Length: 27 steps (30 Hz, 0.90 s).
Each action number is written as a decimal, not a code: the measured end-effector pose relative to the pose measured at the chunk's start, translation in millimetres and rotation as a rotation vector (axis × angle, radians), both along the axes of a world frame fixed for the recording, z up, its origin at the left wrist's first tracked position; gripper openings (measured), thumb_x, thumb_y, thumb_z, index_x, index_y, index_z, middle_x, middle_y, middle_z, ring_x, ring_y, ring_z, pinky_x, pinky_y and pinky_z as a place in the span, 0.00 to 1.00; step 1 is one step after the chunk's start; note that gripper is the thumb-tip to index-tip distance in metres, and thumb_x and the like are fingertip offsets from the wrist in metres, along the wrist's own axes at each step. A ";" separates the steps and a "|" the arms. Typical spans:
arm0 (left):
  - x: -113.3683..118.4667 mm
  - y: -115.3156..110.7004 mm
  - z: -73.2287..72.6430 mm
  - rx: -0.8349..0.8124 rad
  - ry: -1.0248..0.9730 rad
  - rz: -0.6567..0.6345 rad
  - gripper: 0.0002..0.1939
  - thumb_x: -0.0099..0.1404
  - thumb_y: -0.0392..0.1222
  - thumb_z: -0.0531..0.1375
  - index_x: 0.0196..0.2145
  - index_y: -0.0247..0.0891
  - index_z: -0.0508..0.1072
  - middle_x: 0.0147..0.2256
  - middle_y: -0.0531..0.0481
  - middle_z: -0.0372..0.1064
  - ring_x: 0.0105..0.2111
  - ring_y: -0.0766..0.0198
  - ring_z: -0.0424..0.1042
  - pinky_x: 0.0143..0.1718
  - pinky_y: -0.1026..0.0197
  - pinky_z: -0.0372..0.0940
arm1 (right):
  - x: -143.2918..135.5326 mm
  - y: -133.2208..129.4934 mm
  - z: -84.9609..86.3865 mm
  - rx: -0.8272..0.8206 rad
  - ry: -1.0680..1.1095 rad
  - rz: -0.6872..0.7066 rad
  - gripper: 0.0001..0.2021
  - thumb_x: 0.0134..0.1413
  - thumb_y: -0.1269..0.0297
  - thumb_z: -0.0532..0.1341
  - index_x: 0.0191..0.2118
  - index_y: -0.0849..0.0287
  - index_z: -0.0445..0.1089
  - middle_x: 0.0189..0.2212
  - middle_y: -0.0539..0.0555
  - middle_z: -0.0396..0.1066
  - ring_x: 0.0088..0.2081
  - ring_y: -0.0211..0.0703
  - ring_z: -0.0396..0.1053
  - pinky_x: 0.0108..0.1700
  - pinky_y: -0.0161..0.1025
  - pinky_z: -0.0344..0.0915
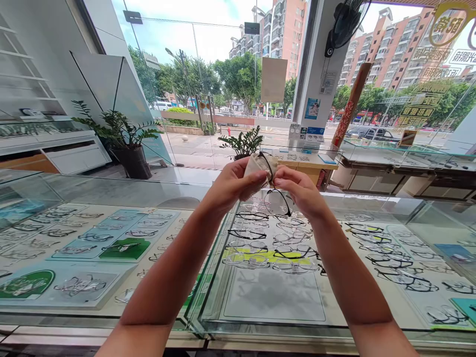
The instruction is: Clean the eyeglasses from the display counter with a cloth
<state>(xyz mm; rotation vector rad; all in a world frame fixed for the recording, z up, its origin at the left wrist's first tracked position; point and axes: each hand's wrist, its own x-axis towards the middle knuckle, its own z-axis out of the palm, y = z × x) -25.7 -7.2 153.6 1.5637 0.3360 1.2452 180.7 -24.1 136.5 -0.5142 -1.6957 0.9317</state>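
Glasses in hand (279, 202): just right of centre frame, one pair, and we're seeing thin dark rims, a clear rounded lens dangling below the fingers!
Left hand (234, 182): gripping one beige cloth (255, 164), bunched against the upper part of the glasses.
Right hand (299, 191): pinching the frame; exactly which part, we can't tell.
Middle case (260, 328): glass-walled, and we spot two columns of spectacles (292, 251) above a grey panel (275, 297), more at right.
Left case (52, 311): further spectacles, some on a green card (124, 249).
Potted plants (131, 161): we count two, upper left and top centre.
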 end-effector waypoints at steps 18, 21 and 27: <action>-4.1 6.7 -2.8 -0.235 0.069 -0.310 0.21 0.58 0.54 0.80 0.35 0.34 0.84 0.31 0.46 0.77 0.28 0.66 0.73 0.32 0.65 0.69 | -11.0 -15.9 -0.8 0.656 -0.562 -0.416 0.27 0.81 0.46 0.47 0.28 0.52 0.60 0.24 0.51 0.65 0.30 0.45 0.59 0.40 0.48 0.53; -4.5 8.9 -3.6 -0.254 0.065 -0.335 0.22 0.56 0.55 0.81 0.33 0.34 0.83 0.29 0.48 0.75 0.27 0.68 0.72 0.31 0.64 0.69 | -14.1 -20.5 -1.2 0.678 -0.566 -0.432 0.25 0.81 0.50 0.47 0.28 0.51 0.58 0.25 0.51 0.65 0.30 0.46 0.57 0.40 0.48 0.53; -5.8 10.5 -4.0 -0.229 0.066 -0.302 0.22 0.56 0.56 0.80 0.34 0.35 0.82 0.30 0.47 0.76 0.28 0.65 0.74 0.33 0.61 0.71 | -17.4 -28.0 -0.7 0.733 -0.629 -0.485 0.17 0.80 0.60 0.49 0.34 0.52 0.61 0.30 0.55 0.71 0.33 0.49 0.60 0.40 0.48 0.53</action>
